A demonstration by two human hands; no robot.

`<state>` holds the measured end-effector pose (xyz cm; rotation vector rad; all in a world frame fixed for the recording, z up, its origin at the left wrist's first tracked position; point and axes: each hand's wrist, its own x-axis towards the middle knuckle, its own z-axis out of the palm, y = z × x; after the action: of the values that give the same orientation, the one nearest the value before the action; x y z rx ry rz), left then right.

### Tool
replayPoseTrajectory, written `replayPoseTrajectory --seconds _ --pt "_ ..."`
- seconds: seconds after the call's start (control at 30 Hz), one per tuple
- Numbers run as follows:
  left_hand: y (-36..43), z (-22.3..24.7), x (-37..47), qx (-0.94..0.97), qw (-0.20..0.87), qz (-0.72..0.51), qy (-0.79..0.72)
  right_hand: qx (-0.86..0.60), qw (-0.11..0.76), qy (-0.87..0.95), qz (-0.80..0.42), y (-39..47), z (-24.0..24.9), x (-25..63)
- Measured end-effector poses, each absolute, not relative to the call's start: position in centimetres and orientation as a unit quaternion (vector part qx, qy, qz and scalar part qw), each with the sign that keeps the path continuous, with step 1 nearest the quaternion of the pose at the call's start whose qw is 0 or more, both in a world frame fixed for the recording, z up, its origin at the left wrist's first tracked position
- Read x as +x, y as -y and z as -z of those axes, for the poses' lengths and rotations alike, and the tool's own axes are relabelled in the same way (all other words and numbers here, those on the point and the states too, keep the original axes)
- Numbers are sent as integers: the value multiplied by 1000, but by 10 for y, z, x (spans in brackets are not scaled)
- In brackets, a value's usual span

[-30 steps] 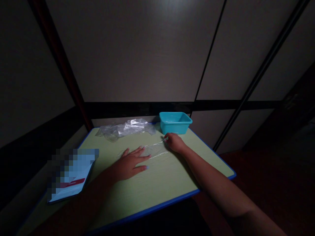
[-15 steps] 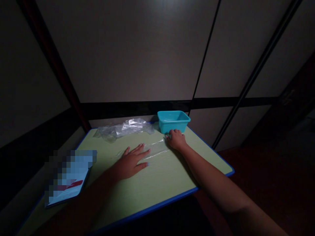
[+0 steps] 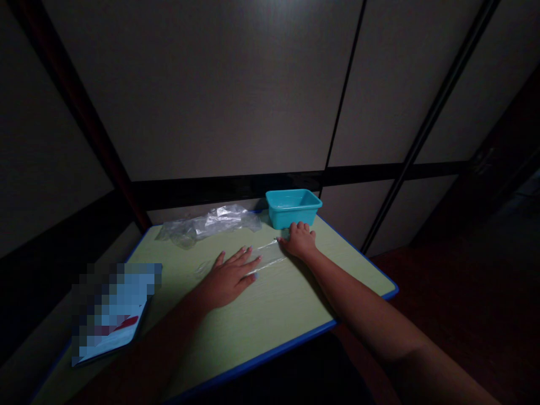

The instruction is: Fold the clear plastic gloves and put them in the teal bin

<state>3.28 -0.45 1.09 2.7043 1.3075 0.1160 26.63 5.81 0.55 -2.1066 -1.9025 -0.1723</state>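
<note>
A clear plastic bag (image 3: 270, 256) lies as a flat strip across the middle of the table. My left hand (image 3: 230, 278) rests palm down on its left part, fingers spread. At the bag's right end, my right hand (image 3: 298, 241) has its fingers curled down and its thumb against the plastic; the fingertips are partly hidden. Just behind that hand stands a turquoise plastic basin (image 3: 294, 216). Crumpled clear plastic (image 3: 213, 223) lies along the table's back edge, beyond my left hand.
The pale green table (image 3: 253, 326) has a blue rim. On its left side lies a flat light-blue item (image 3: 126, 332), partly blurred out, with a red mark. Cabinet panels (image 3: 236, 101) rise directly behind the table.
The view has shifted slightly. My right hand's fingers point more away from me, and its thumb reaches further left onto the plastic. My left hand stays spread on the bag.
</note>
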Motion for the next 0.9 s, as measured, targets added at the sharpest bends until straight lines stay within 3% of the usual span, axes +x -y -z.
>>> replayPoseTrajectory --seconds 0.9 --pt "-2 -10 31 911 87 -20 -402 -748 144 648 19 -61 -7 266"
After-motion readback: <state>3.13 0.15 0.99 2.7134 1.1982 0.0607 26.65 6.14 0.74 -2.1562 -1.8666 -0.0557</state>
